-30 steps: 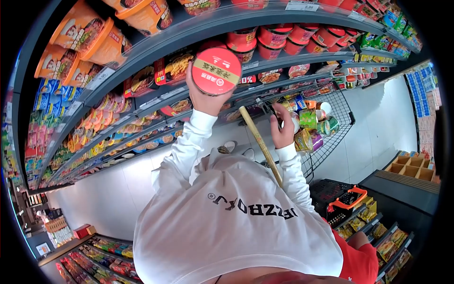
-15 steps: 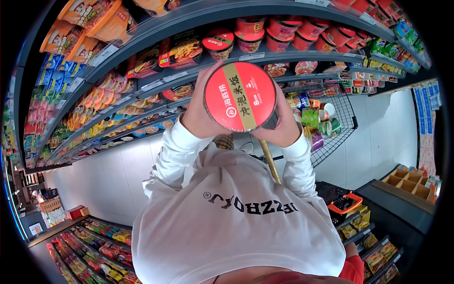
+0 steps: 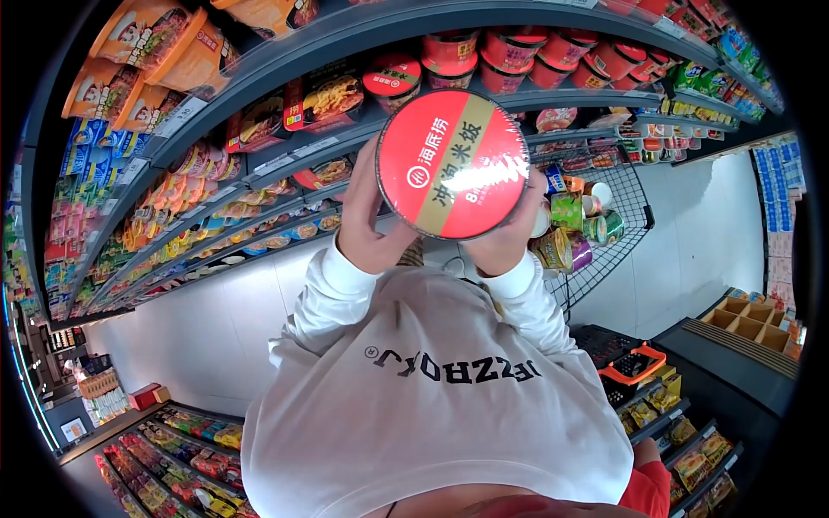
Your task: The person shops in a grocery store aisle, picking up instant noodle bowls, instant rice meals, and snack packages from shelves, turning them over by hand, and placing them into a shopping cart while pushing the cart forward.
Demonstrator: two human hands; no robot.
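Note:
A round red tub (image 3: 451, 164) with a gold band across its lid is held up in front of my chest, lid facing me. My left hand (image 3: 370, 220) wraps its left side and my right hand (image 3: 508, 226) its right side. Glare covers part of the lid. Behind it, on the shelf, stands a similar red tub (image 3: 392, 76) beside stacked red tubs (image 3: 501, 59). A wire cart (image 3: 635, 186) with several packaged items stands behind my right hand.
Shelves (image 3: 315, 142) of packaged food curve across the front and left. At the right are a black basket with an orange handle (image 3: 635, 366) and a divided wooden box (image 3: 749, 324). Low racks (image 3: 177, 457) of snacks stand at lower left. Part of a person in red shows at lower right.
My right hand has come from beside the cart to the tub, which was first in my left hand alone. Since then, both hands have raised the tub slightly and turned its lid.

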